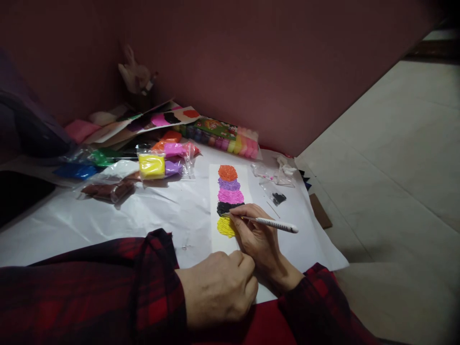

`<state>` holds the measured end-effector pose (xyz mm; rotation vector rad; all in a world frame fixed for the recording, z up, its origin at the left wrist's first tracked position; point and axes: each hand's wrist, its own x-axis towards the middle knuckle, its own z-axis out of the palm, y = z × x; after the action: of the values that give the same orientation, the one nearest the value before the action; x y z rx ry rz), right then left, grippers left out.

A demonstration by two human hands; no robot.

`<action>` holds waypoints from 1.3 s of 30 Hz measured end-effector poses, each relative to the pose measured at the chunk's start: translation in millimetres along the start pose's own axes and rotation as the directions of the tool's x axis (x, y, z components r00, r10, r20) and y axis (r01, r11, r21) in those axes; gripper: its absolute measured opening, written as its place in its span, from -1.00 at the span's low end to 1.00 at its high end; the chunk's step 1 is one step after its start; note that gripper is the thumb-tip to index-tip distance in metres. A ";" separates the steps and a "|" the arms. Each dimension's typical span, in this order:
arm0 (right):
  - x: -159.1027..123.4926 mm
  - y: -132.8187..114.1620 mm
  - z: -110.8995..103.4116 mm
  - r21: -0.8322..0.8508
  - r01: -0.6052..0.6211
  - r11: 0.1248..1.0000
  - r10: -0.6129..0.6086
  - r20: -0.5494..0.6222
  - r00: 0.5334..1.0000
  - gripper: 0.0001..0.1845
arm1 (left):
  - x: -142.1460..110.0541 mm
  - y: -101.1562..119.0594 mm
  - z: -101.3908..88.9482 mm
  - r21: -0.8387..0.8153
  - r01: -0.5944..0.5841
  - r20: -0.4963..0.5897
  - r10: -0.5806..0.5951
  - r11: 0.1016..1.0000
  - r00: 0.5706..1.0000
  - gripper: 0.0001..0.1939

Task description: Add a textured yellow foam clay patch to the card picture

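Curling left hand [221,287] closed at six o'clock, hold unclear; pinching white-handled tool [276,224] in right hand [260,239]; seemingly texturing black clay [223,208], next needing light strokes.

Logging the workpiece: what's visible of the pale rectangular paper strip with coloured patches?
The pale rectangular paper-like strip lies flat on the white sheet, long side running away from the person. Ridged, clay-like patches line it, far to near: orange-red patch, purple patch, pink patch, black patch, yellow patch. The right hand, holding a slim white tool with dark markings, covers part of its right side; the tip is near the black-yellow border. The left hand hides the near end, contact unclear.
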<state>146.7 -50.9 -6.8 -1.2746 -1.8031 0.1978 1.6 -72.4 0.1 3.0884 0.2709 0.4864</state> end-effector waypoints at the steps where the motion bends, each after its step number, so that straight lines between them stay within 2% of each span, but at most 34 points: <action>1: 0.0 -0.2 -0.1 0.005 -0.008 1.000 0.008 -0.004 1.000 -0.86 | -0.1 0.0 0.0 -0.002 0.003 -0.002 -0.003 1.000 1.000 -0.87; 7: -1.0 -1.1 -1.7 0.032 -0.065 0.997 0.066 -0.042 0.997 -0.88 | 0.0 -0.2 0.7 -0.013 0.006 -0.014 -0.006 1.000 1.000 -0.89; 15: -1.4 -1.4 -2.1 -0.014 -0.046 0.999 0.046 -0.027 0.999 -0.88 | 0.0 0.4 0.2 -0.009 0.012 0.019 -0.012 1.000 1.000 -0.89; 25: 0.2 -1.1 -0.8 0.013 -0.041 0.999 0.041 -0.005 0.999 -0.87 | 0.0 0.7 1.8 0.011 0.005 -0.011 -0.005 1.000 1.000 -0.88; 33: -1.8 -1.9 -3.7 -0.021 -0.080 0.997 0.078 -0.096 0.992 -0.88 | 0.9 0.1 0.9 0.011 0.006 0.006 -0.006 1.000 1.000 -0.87; 39: -1.7 -0.3 -3.9 -0.051 -0.043 0.998 0.038 -0.088 0.995 -0.85 | 0.0 1.0 2.5 0.010 0.002 -0.001 -0.001 1.000 1.000 -0.85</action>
<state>149.5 -53.7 -5.3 -1.3375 -1.7192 0.1154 2.5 -73.3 -2.3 3.0977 0.2766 0.4884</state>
